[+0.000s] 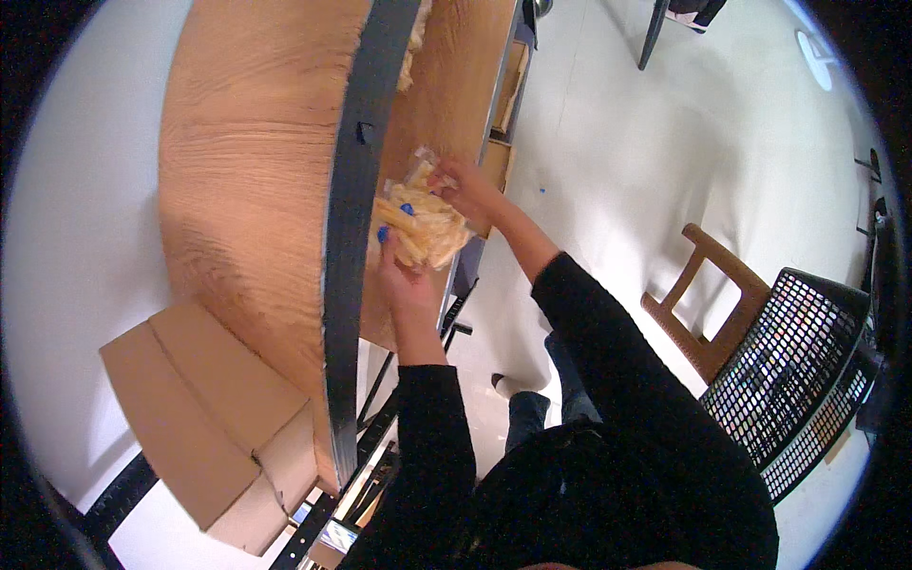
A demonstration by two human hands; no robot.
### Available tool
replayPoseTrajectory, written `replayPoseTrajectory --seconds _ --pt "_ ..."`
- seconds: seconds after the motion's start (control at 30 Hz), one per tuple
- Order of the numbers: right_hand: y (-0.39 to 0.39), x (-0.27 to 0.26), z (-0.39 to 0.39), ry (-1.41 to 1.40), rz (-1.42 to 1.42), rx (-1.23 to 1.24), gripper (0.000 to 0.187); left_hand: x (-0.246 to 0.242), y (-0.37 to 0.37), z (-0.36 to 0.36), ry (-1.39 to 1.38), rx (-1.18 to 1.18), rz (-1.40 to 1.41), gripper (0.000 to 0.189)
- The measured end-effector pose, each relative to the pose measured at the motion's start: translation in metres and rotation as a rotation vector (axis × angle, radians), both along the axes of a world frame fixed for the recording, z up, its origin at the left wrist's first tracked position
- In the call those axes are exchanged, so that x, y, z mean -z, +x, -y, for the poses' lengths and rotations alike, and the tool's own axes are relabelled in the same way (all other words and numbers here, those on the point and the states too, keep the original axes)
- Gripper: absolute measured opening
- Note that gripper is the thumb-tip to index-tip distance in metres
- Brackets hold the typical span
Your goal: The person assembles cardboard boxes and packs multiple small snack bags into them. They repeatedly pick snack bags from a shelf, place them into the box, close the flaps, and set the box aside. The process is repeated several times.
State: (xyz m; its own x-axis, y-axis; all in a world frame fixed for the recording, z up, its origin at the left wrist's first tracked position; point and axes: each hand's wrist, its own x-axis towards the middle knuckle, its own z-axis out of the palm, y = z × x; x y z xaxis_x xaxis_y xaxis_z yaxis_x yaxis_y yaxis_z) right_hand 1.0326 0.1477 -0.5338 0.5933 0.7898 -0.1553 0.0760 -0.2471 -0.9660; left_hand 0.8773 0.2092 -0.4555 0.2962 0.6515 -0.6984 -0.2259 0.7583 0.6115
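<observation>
My left hand [410,281] grips the near end of a clear plastic bag of pale yellow, strand-like pieces [427,224]. At the bag's far right side, the fingers of my right hand [462,187] are closed on the plastic. Two small blue pieces [406,209] show against the yellow contents; what they are is hard to tell. The bag is over a lower wood-grain shelf [449,85], just right of a dark metal shelf beam [342,235]. Whether it rests on that shelf cannot be made out.
A closed cardboard box [206,413] stands on the upper wood-grain shelf [249,157]. More pale yellow material [407,68] lies farther along the lower shelf. Open cardboard boxes [509,92] sit below its edge. To the right are a black mesh chair [784,377] and a brown frame [712,306].
</observation>
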Motion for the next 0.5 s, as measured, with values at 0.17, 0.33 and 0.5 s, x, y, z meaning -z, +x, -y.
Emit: replayPoseTrajectory --seconds 0.17,0.33,0.5 --pt "-0.012 -0.066 0.074 0.027 -0.182 0.112 0.027 -0.018 -0.004 0.037 0.012 0.135 0.085 0.056" --pt "-0.025 -0.131 0.152 0.120 -0.125 0.369 0.036 -0.089 0.024 0.094 0.039 0.311 0.092 0.057" --pt "-0.042 -0.234 0.227 0.171 -0.332 0.554 0.034 -0.176 0.035 0.144 0.188 0.660 0.209 0.055"
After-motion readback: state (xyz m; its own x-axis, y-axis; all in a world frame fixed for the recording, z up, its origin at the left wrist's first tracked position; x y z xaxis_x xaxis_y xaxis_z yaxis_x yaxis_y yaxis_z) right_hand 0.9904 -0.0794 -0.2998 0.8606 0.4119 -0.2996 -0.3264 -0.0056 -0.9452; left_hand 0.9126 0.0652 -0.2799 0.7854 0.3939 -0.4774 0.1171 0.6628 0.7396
